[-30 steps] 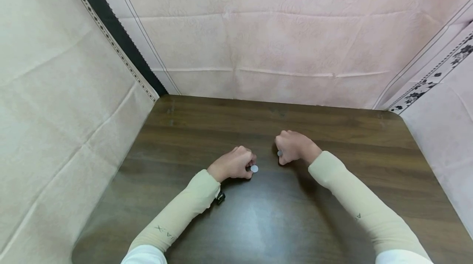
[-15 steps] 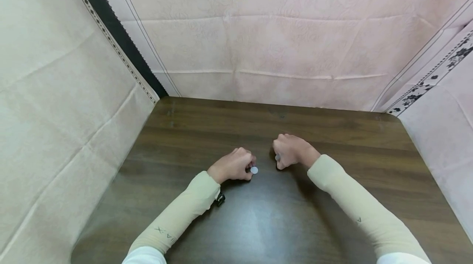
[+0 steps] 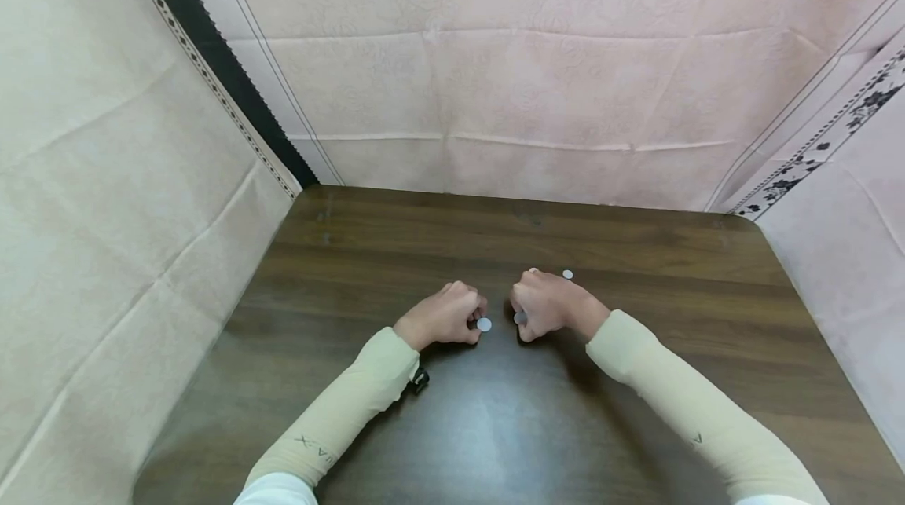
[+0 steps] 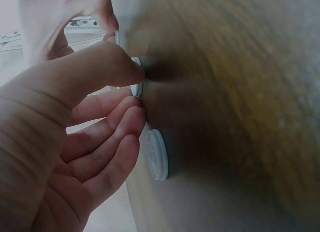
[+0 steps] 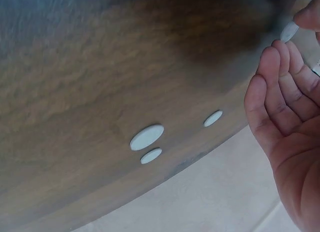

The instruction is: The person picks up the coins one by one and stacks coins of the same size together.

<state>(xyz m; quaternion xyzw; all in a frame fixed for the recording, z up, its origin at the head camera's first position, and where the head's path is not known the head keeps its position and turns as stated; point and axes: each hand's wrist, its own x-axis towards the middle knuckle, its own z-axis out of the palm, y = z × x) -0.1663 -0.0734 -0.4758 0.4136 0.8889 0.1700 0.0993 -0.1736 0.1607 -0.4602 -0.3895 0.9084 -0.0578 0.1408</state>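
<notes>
My left hand (image 3: 447, 314) pinches a white, coin-like disc (image 3: 484, 324) between thumb and fingers, low over the table. In the left wrist view that disc (image 4: 136, 77) stands on edge, and a second disc (image 4: 158, 154) with a raised rim is beside the curled fingers. My right hand (image 3: 555, 305) is just right of the left, pinching another disc (image 3: 520, 318) at its fingertips. Behind the right hand lies a disc (image 3: 568, 274), and a further one (image 3: 533, 269) is mostly hidden by the knuckles. Three discs, including a larger-looking one (image 5: 147, 137), lie on the wood in the right wrist view.
A dark wooden table (image 3: 396, 238) spreads under both hands. Pale cloth (image 3: 530, 81) hangs behind it and at both sides. A black device (image 3: 419, 381) is strapped under the left wrist.
My right hand has slid toward me and slightly left with its disc, closer to the left hand. Discs behind it have come into view. The left hand stays almost still.
</notes>
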